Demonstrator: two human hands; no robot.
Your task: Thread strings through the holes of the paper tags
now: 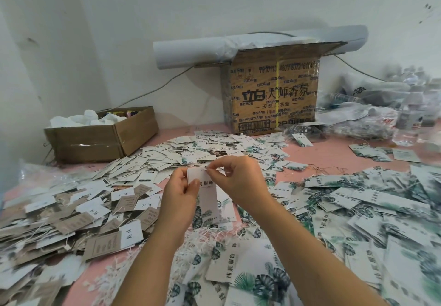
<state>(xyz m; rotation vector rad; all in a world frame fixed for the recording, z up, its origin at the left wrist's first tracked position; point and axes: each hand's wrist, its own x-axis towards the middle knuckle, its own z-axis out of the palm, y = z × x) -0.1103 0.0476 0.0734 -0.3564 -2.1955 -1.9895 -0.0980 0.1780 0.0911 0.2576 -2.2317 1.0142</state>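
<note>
My left hand [179,192] pinches the white leaf-printed paper tag [206,196] upright above the pink tabletop [334,160] centre. My right hand [235,176] fingers close on the thin white string [210,167] at the tag's top hole; I keep it taut and feed straight.

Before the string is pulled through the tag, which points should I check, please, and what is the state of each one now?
1. The left hand grips the held tag firmly by its side: ok.
2. The right hand pinches at the top edge of the tag, where the hole should be: ok.
3. The string is really through the hole: cannot tell, it is too thin and the fingers cover the spot.
4. Only one tag is held: cannot tell, it may be a small stack.
5. The tag is lifted free of the loose tags on the pink table: ok.
6. Spare strings lie within reach under the hands: ok.
</note>
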